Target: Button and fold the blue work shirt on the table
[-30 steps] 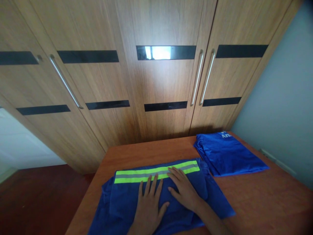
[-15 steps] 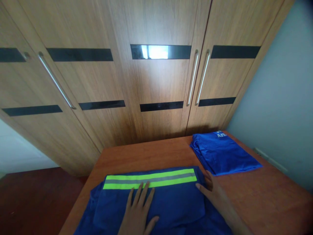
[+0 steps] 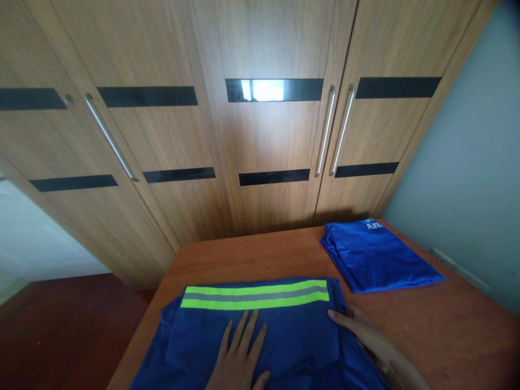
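A navy blue work garment (image 3: 300,336) with a yellow-green and grey reflective band (image 3: 255,295) lies folded on the table in front of me. My left hand (image 3: 239,355) rests flat on its middle, fingers spread, just below the band. At the garment's right edge is my right hand (image 3: 359,327), its thumb on top of the fabric. The other fingers of that hand go down beside and under the edge, mostly hidden, so the cloth sits between thumb and fingers.
A bright blue folded cloth (image 3: 382,260) with white lettering lies at the table's back right. Behind the reddish-brown wooden table (image 3: 244,254) stands a wooden wardrobe (image 3: 272,135) with metal handles. A pale wall (image 3: 467,189) borders the right side.
My left hand has slid off the reflective band, down onto the navy fabric. My right hand has moved slightly down the right edge, its fingers now more hidden. The camera view has shifted a little left.
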### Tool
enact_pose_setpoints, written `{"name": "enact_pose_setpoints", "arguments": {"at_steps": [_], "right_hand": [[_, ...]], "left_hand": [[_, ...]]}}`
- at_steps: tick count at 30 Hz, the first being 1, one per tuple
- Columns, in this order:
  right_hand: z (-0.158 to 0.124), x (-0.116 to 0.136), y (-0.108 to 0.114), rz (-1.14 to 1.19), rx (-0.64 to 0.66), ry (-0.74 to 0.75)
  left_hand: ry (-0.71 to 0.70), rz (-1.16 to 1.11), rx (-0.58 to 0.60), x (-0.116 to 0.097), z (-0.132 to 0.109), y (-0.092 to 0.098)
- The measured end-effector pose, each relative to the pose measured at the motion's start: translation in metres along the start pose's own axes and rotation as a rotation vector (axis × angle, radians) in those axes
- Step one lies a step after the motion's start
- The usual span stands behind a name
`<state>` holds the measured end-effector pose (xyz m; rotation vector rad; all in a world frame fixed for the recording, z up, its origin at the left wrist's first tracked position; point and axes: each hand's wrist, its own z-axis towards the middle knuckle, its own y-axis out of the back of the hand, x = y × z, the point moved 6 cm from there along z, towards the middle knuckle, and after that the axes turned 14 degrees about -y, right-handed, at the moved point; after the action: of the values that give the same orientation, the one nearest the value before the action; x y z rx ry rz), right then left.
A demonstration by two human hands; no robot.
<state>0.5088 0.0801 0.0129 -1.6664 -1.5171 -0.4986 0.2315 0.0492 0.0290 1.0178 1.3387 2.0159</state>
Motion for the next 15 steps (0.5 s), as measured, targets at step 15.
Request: {"name": "enact_pose_setpoints", "arguments": {"at_steps": [15], "right_hand": [[-0.057, 0.063, -0.047, 0.287, -0.186, 0.123]], "left_hand": [[0.097, -0.487, 0.155, -0.048, 0.07, -0.024]]}}
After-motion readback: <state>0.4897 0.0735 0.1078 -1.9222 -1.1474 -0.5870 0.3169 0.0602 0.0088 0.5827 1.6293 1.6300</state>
